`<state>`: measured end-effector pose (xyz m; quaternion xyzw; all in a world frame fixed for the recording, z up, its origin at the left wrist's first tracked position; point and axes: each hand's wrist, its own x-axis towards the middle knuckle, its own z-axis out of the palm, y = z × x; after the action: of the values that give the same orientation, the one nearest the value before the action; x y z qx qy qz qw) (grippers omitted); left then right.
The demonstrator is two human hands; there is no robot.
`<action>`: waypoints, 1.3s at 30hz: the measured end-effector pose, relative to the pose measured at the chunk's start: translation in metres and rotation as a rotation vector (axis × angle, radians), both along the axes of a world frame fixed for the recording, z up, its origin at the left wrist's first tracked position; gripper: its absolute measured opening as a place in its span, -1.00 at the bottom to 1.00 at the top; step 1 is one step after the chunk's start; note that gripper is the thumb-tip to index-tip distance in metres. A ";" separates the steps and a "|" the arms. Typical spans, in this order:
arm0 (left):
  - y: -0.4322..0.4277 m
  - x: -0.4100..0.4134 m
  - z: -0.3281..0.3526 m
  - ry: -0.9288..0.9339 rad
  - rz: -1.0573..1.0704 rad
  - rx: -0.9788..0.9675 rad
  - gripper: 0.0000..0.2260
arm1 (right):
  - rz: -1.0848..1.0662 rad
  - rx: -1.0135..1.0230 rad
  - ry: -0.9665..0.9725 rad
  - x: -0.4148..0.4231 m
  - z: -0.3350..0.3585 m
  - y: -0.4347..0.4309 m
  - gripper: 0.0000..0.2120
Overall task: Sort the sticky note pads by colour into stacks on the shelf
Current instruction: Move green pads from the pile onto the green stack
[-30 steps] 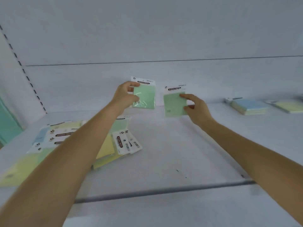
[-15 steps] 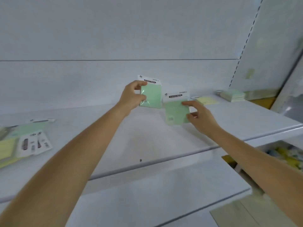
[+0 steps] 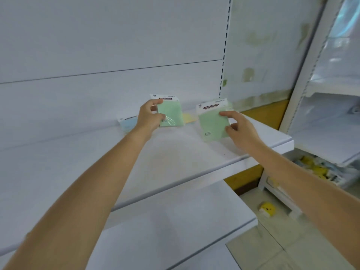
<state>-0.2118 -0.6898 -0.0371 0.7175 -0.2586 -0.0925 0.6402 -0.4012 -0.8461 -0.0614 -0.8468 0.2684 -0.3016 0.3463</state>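
Nearest to me, a lower shelf point(image 3: 175, 221) is running under my forearms. Over the white upper shelf point(image 3: 175, 158), my right hand point(image 3: 239, 127) is pinching the right green pad point(image 3: 212, 123) at its right edge, fingers on its face, thumb curled below, and is holding it tilted. My left hand point(image 3: 150, 117) is gripping the left green pad point(image 3: 172, 114) upright by its left side. Farther back, a yellow pad point(image 3: 188, 118) is lying between the two, and a blue pad point(image 3: 126, 123) is sitting left of my left hand, by the back panel.
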 end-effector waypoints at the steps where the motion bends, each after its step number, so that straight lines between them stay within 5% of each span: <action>1: -0.013 0.000 0.002 -0.003 -0.009 -0.001 -0.56 | -0.003 0.000 0.002 0.001 0.001 -0.010 -0.58; 16: -0.129 0.019 0.006 0.024 0.031 -0.001 -0.54 | -0.071 0.150 -0.127 0.054 0.030 -0.153 -0.63; 31: -0.124 0.001 0.003 0.002 0.238 -0.046 -0.56 | 0.073 -0.066 0.189 0.118 0.010 -0.193 -0.69; 39: -0.159 -0.019 0.004 0.013 0.284 -0.059 -0.60 | 0.233 -0.267 0.042 0.081 0.009 -0.192 -0.58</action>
<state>-0.2306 -0.8488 -0.0331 0.7270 -0.1527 0.0020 0.6694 -0.3198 -1.0380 -0.0521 -0.9167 0.1335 -0.2746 0.2577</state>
